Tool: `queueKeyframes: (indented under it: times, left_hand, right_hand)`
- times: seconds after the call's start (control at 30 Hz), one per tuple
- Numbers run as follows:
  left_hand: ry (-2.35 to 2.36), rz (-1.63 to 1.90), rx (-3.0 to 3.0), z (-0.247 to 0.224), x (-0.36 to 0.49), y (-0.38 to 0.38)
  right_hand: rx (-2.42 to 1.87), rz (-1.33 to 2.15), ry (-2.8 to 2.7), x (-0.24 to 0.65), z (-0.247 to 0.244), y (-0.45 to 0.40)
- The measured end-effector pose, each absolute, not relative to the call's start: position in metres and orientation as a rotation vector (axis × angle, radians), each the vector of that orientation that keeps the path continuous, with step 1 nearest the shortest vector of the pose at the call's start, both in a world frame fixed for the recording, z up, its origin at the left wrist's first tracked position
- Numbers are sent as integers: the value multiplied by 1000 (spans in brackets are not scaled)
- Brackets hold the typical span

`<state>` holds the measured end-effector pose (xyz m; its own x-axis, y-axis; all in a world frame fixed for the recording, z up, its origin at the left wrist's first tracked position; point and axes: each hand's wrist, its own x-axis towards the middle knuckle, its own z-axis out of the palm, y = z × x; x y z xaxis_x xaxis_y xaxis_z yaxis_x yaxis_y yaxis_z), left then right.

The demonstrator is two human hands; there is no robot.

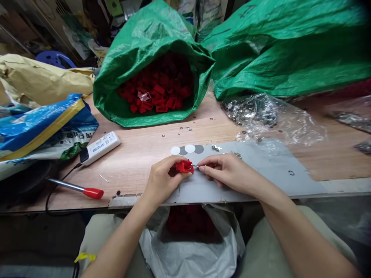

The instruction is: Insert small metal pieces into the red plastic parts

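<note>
Between the thumb and fingers of my left hand [164, 175] is a small red plastic housing [184, 166], held just above the grey sheet [278, 177]. My right hand [224, 170] pinches a thin metal piece [196, 166], whose tip meets the right side of the housing. Whether that piece is a tool or a part cannot be made out. White and grey round discs [189, 148] lie in a row beyond my left hand. Small metal parts [216, 148] rest on the sheet beyond my right hand.
A green sack [116, 77] lies open with red housings [159, 96] inside. Right of it are another green sack [290, 50] and a clear bag of metal parts [255, 110]. A white power bank [101, 148] and red-handled lever [92, 193] are at left. An open white sack [191, 258] sits below the edge.
</note>
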<state>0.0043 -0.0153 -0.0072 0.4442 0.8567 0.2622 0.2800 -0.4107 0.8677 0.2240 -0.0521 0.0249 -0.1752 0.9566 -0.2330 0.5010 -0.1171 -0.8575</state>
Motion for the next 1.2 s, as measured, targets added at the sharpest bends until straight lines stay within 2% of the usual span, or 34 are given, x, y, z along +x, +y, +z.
queueKeyframes:
  times: [0.3,0.73,1.2]
  left_hand:
    - [941,928,1921,-7,4,-15]
    - [917,943,1929,-6,3,-15]
    - [910,937,1943,-8,2,-15]
  right_hand:
    - [-1616,1122,-1733,221,23,-48]
    - [-1554,1321,-1742,221,29,-48]
    - [-1569,1343,-1746,223,26,-46]
